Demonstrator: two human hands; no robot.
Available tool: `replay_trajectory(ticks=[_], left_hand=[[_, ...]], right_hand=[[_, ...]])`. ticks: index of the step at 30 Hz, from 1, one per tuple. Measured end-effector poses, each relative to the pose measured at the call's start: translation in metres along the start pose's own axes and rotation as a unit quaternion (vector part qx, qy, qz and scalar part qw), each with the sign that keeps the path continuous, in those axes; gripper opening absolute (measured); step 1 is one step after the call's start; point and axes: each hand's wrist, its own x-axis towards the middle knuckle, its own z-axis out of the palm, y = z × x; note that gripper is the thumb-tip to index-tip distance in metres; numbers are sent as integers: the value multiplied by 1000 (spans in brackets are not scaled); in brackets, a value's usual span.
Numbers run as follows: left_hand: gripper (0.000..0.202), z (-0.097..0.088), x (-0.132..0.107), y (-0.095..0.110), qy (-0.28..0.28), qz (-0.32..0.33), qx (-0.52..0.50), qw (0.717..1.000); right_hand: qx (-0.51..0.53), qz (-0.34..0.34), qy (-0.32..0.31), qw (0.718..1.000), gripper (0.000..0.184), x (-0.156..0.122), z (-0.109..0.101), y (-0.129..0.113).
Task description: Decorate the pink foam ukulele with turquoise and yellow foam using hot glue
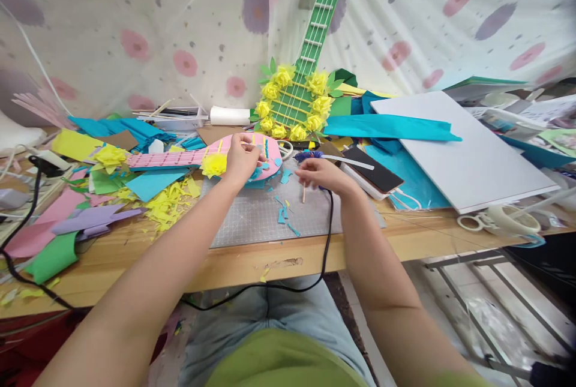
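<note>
A pink paper guitar (271, 166) with blue sides lies on the grey cutting mat (252, 219), its neck pointing left. My left hand (243, 159) is over its body, fingers curled and close together at the surface; anything pinched there is hidden. Yellow paper flowers (214, 165) decorate the guitar. To the right, my right hand (326, 176) is closed, with a short thin wooden stick (303, 194) sticking out below its fingertips. Just behind that hand lies a dark blue glue gun (308, 156), partly covered, with a whitish glue stick (351, 161) protruding rightward.
A green paper guitar (310, 54) with yellow flowers leans upright behind. Blue scraps (282, 214) dot the mat; yellow shreds (168, 207) pile left. A black cable (330, 237) hangs over the table edge. Rightward are a phone-like black slab (375, 170), white board (477, 147) and scissors (470, 223).
</note>
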Motion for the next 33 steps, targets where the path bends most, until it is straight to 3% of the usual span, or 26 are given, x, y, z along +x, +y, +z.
replay_trajectory(ticks=[2,5,9,12,15,19,23,25,28,31,33], left_hand=[[22,-4,0,2,10,-1,2,1000],[14,-9,-2,6,-10,-14,-16,1000],[9,-12,-9,13,-65,-76,-72,992],[21,-12,-15,14,-86,-103,-111,985],[27,-10,-19,12,-90,-108,-120,983],[12,-4,-22,11,-73,-95,-157,980],[3,1,-26,14,-37,-82,-161,983],[4,4,-28,15,-25,-82,-156,984],[9,10,-29,14,20,-63,-148,987],[9,17,-28,9,56,-33,-146,987],[11,21,-28,6,63,-22,-146,987]], right_hand=[[-108,49,9,993,35,-11,-22,7],[-240,95,143,956,41,-12,-38,20],[-241,22,241,940,34,6,-27,35],[-224,3,247,943,30,18,-11,39],[-204,50,248,946,27,22,0,39],[-196,103,248,943,35,21,4,40],[-185,110,266,940,35,20,3,42],[-144,98,282,943,35,20,4,43],[29,53,287,956,35,20,6,41],[208,-15,261,942,36,18,10,34],[257,-39,236,936,38,14,13,29]])
